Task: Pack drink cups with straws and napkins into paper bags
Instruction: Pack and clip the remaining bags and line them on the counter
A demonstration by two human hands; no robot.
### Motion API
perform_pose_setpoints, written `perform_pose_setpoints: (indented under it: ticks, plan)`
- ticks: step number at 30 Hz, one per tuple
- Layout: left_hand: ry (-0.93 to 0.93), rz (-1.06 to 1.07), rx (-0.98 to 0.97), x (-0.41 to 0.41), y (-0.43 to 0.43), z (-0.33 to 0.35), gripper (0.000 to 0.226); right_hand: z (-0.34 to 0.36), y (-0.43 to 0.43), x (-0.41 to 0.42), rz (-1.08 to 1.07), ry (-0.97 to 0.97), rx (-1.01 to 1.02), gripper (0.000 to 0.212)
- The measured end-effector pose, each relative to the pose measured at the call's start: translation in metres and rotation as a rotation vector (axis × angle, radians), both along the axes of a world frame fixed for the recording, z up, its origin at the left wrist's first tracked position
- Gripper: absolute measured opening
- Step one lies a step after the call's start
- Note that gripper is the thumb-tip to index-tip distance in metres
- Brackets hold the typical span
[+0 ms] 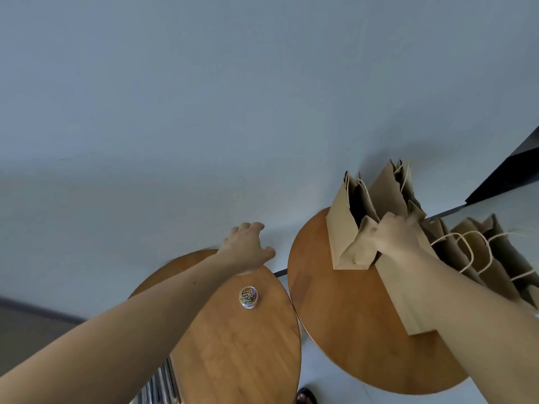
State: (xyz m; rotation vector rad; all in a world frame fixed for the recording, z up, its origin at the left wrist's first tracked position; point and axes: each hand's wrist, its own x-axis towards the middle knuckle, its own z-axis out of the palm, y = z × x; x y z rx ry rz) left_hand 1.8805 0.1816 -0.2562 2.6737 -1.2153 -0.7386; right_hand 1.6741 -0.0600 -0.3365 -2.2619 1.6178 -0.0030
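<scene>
Several brown paper bags (388, 193) with twine handles stand and lean together on the right round wooden table (335, 316), against the wall. My right hand (396, 234) grips the upper edge of one of these bags. Over the far edge of the left round wooden table (233, 345), my left hand (248, 246) reaches with loosely spread fingers and holds nothing. No cups, straws or napkins are in view.
A small clear tub of coloured paper clips (248, 297) sits on the left table. A mirror (495, 228) at the right reflects more bags. A dark shelf edge (507, 173) juts out at upper right. A narrow gap separates the two tables.
</scene>
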Motion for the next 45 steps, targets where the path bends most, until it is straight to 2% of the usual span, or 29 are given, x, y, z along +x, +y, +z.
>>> perform_pose_setpoints:
  ticks: [3,6,10,15,22,25,30,35,39,45]
  plan:
    - [0.0,0.023,0.016,-0.003,-0.007,-0.003,0.067,-0.01,-0.014,0.003,0.04,0.036,0.026,0.016]
    - [-0.012,0.044,0.022,-0.002,-0.012,-0.002,0.066,-0.014,-0.019,0.004,0.069,0.032,0.001,0.027]
    - [-0.015,0.058,0.001,-0.002,-0.017,0.002,0.066,0.002,-0.014,0.005,0.108,-0.03,-0.049,0.017]
    - [-0.013,0.061,-0.065,-0.008,-0.018,0.014,0.065,0.04,0.009,0.009,0.232,-0.052,-0.15,0.016]
    - [0.054,0.126,-0.192,-0.004,0.015,0.034,0.063,0.09,0.086,0.037,0.484,-0.01,-0.337,0.015]
    - [0.102,0.201,-0.257,0.007,0.043,0.04,0.064,0.109,0.133,0.051,0.562,-0.083,-0.391,0.014]
    - [0.186,0.33,-0.34,0.025,0.108,0.042,0.072,0.124,0.211,0.074,0.661,-0.205,-0.364,0.016]
    - [0.298,0.402,-0.316,0.037,0.186,0.024,0.079,0.109,0.29,0.093,0.75,-0.196,-0.288,0.021]
    - [0.35,0.425,-0.315,0.041,0.236,0.001,0.066,0.08,0.345,0.107,0.779,-0.152,-0.232,0.034]
    - [0.394,0.479,-0.206,0.036,0.288,-0.055,0.053,0.02,0.403,0.101,0.801,-0.099,-0.228,0.017]
